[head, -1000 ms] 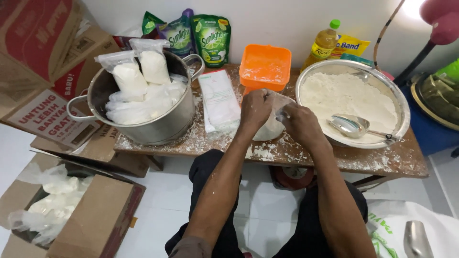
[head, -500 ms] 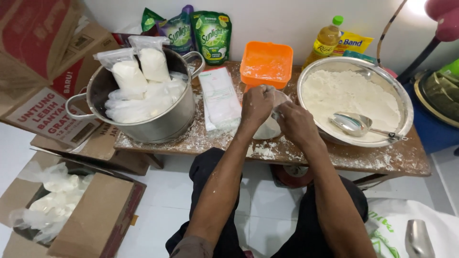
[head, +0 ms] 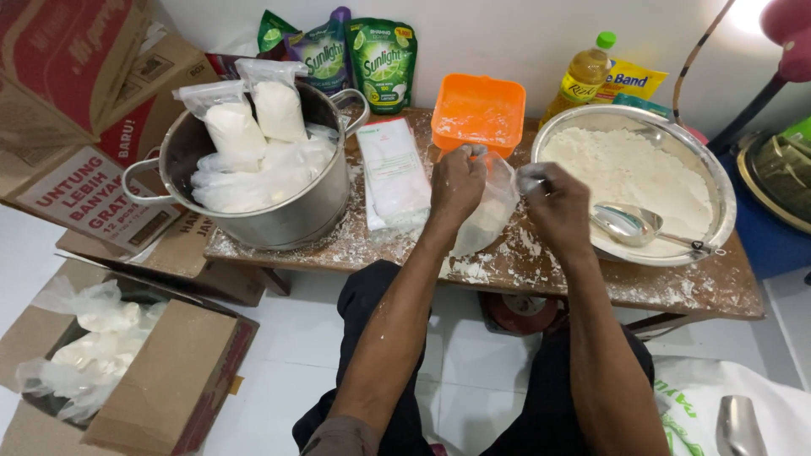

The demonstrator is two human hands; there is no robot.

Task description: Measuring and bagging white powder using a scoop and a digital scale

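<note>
Left hand (head: 457, 181) fingers pinched shut on the top edge of a clear plastic bag (head: 488, 211) holding white flour; right hand (head: 555, 203) fingers closed on the bag's other top edge, pulling the mouth apart between the two hands. Bag bottom rests on the flour-dusted wooden desk (head: 541, 270), near the front edge, between the two forearms. Just right of the right hand: wide metal bowl (head: 705, 181) heaped with flour, big metal spoon (head: 629, 224) lying in it at the near rim. Behind the hands: orange plastic tub (head: 478, 114). Left of the left hand: flat stack of empty plastic bags (head: 393, 173), then a steel pot (head: 279, 219) stuffed with filled, tied flour bags (head: 232, 131). Bottle of cooking oil (head: 583, 80) at the back by the wall. Floor, left: open cardboard box (head: 160, 371) with more filled bags.
</note>
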